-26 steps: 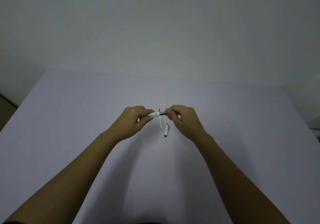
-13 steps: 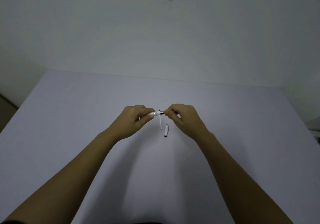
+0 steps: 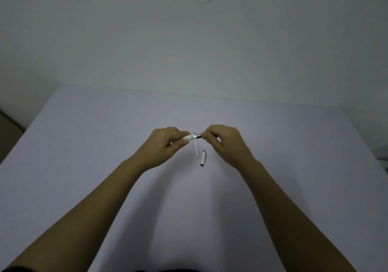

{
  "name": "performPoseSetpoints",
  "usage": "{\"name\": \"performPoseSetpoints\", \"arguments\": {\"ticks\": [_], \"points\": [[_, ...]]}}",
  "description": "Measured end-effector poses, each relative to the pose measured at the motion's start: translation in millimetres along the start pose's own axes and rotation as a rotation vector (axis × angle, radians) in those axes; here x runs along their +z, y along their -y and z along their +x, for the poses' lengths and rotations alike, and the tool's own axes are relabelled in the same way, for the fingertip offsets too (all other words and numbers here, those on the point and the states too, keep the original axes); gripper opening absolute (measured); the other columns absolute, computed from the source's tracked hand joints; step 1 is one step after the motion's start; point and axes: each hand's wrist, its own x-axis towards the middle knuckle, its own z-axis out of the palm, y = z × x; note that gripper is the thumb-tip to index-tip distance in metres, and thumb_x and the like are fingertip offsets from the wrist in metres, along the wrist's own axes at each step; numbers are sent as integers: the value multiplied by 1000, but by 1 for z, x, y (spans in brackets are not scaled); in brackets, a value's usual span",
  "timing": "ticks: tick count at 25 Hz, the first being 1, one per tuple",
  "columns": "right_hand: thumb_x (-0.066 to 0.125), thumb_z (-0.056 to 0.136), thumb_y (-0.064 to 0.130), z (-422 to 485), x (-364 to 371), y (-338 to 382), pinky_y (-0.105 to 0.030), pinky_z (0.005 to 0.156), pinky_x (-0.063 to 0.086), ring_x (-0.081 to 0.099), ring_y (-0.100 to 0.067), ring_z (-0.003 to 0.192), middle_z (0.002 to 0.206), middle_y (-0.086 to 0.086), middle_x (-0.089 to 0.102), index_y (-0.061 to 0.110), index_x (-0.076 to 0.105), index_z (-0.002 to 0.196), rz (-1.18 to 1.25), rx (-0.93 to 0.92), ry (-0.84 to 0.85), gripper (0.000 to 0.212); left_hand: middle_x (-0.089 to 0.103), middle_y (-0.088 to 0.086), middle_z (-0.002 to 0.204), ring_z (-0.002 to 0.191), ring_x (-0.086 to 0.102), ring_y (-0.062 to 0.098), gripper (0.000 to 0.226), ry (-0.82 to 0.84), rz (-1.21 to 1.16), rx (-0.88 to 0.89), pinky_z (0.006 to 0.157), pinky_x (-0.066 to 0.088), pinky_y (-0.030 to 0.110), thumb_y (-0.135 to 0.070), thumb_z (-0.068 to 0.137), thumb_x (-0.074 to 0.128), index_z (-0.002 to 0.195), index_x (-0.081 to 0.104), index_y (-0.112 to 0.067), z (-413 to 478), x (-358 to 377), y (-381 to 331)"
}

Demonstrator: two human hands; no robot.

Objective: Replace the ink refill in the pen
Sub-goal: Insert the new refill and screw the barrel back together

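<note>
Pen (image 3: 192,137) held horizontal above table (image 3: 84,145), approx. centre of the matte lilac top. Barrel: white smooth plastic cyl. w/ faint print, dark collar at its right end. Left hand (image 3: 165,145) pinched shut on barrel, thumb under, fingers over. Right hand (image 3: 223,143) clamped on dark end of pen; part inside the fist hidden, cannot tell its shape. Refill (image 3: 196,149): thin white straight tube lying on table just below pen, running toward viewer, dark tip at far end. Cap (image 3: 203,158): short white cyl., dark near end, lying just right of refill, not touching it. Wall (image 3: 189,40) behind table plain, pale, one small dark mark.
</note>
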Motion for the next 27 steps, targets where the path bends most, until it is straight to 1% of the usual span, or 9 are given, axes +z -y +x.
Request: {"name": "performPoseSetpoints", "arguments": {"ticks": [3, 6, 10, 13, 16, 19, 23, 25, 27], "points": [[60, 87, 26, 0, -1, 0, -23, 73, 48, 61, -12, 79, 89, -4, 68, 11, 64, 97, 13, -26, 7, 19, 52, -7, 66, 62, 49, 3, 17, -2, 5, 6, 59, 36, 10, -24, 91, 54, 103, 67, -24, 0, -1, -1], [59, 89, 20, 1, -1, 0, -27, 67, 48, 60, -17, 72, 81, -7, 69, 8, 66, 90, -23, -33, -4, 14, 53, -4, 66, 62, 48, 3, 17, -2, 7, 4, 59, 36, 10, -24, 92, 54, 103, 67, -24, 1, -2, -2], [61, 87, 19, 2, -2, 0, -20, 71, 47, 61, -12, 77, 88, -4, 69, 9, 65, 97, -17, -73, -16, 15, 53, -5, 67, 62, 49, 3, 18, -9, 26, 13, 56, 34, 10, -24, 91, 54, 104, 67, -24, 2, -2, -4], [57, 89, 21, 3, -1, 0, -24, 66, 45, 58, -15, 73, 81, -5, 68, 7, 66, 92, -42, -61, -19, 17, 52, -7, 66, 61, 48, 4, 18, -13, 25, 11, 56, 34, 9, -24, 91, 54, 104, 67, -22, 3, -2, -5], [59, 88, 21, 3, -1, -1, -15, 75, 45, 57, -6, 81, 89, 4, 65, 10, 64, 103, -10, -73, -5, 19, 49, -12, 64, 61, 48, 4, 18, -12, 27, 10, 58, 35, 8, -23, 92, 54, 105, 67, -23, 3, -1, -6], [57, 90, 21, 4, 0, -3, -24, 68, 47, 58, -13, 72, 82, -3, 69, 9, 66, 93, -42, -69, -4, 16, 49, -13, 64, 60, 48, 4, 19, -7, 22, 2, 58, 34, 6, -23, 92, 54, 105, 67, -22, 3, 0, -6], [59, 88, 20, 3, 1, -4, -16, 74, 46, 58, -6, 79, 89, 1, 68, 10, 64, 100, -6, -72, -6, 16, 48, -12, 63, 60, 47, 3, 18, -3, 25, 1, 57, 33, 7, -23, 92, 54, 104, 67, -21, 4, -2, -6], [57, 89, 21, 3, 2, -5, -22, 67, 46, 58, -11, 72, 81, -2, 69, 11, 66, 93, -18, -52, -5, 14, 51, -7, 65, 61, 47, 4, 18, 7, 28, 4, 57, 32, 8, -23, 92, 53, 104, 67, -21, 4, -3, -6], [56, 89, 25, 2, 3, -7, -20, 68, 44, 58, -10, 73, 83, -1, 68, 11, 66, 96, -17, -37, -6, 18, 52, -6, 67, 61, 48, 4, 19, 9, 22, -1, 57, 31, 9, -23, 92, 54, 105, 67, -21, 3, -3, -6]]}}
